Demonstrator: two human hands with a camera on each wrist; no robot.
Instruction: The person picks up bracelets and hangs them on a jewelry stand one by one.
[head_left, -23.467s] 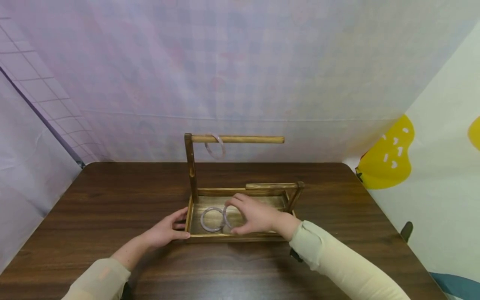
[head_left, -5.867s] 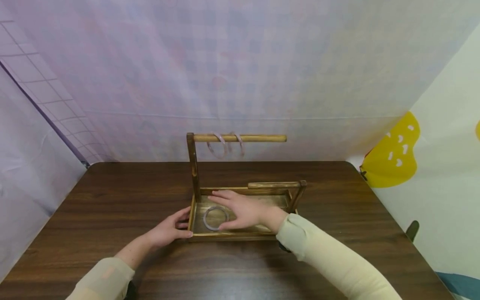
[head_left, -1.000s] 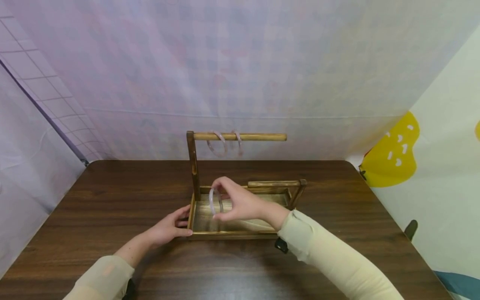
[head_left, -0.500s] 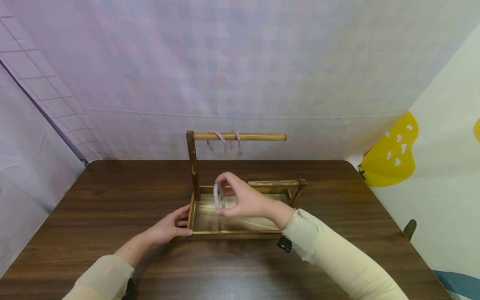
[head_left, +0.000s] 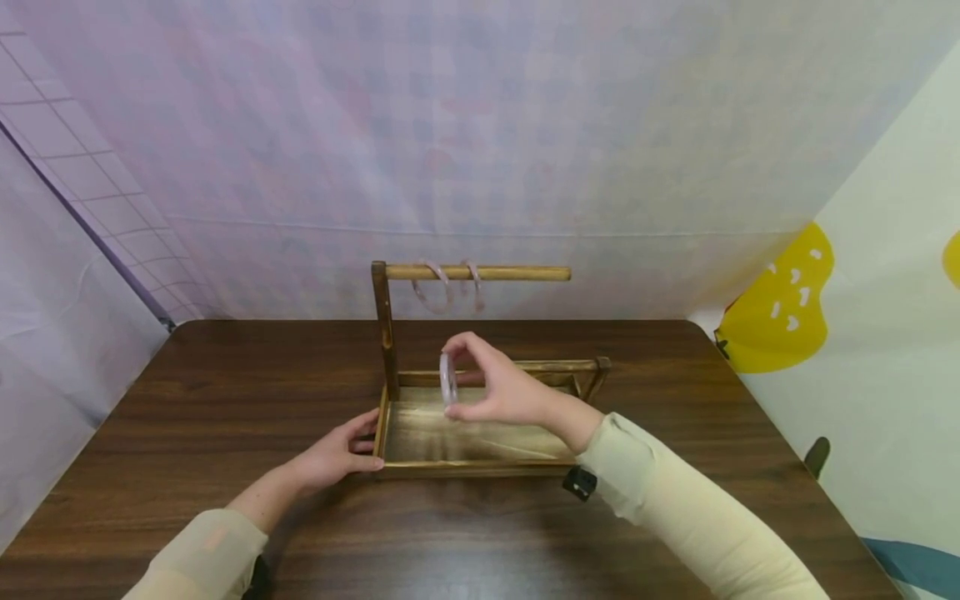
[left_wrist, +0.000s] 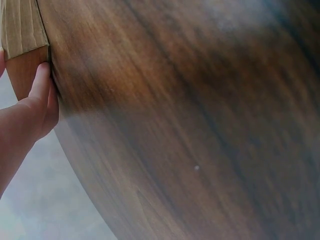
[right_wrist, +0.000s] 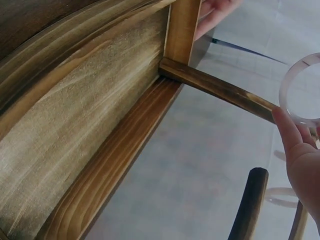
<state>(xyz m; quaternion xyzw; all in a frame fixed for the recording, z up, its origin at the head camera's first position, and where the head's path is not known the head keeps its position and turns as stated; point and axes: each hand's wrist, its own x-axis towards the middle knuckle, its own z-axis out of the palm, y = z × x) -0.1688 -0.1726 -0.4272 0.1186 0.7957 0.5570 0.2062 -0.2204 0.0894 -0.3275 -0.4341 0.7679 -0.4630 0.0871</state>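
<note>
My right hand (head_left: 510,392) pinches a pale, translucent bangle (head_left: 447,379) between thumb and fingers, holding it upright above the tray of a wooden rack (head_left: 420,433). Two similar bangles hang from the rack's upper bar (head_left: 525,273): one nearer the post (head_left: 448,293), the other bangle (head_left: 478,289) just right of it. At the tray's left end, my left hand (head_left: 330,454) rests its fingers on the outer wall, thumb at the front corner. The left wrist view shows that hand (left_wrist: 30,112) touching the wood. The held bangle (right_wrist: 284,92) appears at the right wrist view's edge.
A shorter, lower bar (head_left: 562,366) juts leftward from a post at the tray's right end, partly behind my right hand. The rack stands on a dark brown table (head_left: 247,392). Pale cloth (head_left: 300,167) hangs behind, and a printed cloth (head_left: 885,358) covers the right side.
The second hanging bangle joined the upper bar after the earliest frame. The last one has left the tray floor; over the past second my right hand has raised it rightward. My left hand stays put.
</note>
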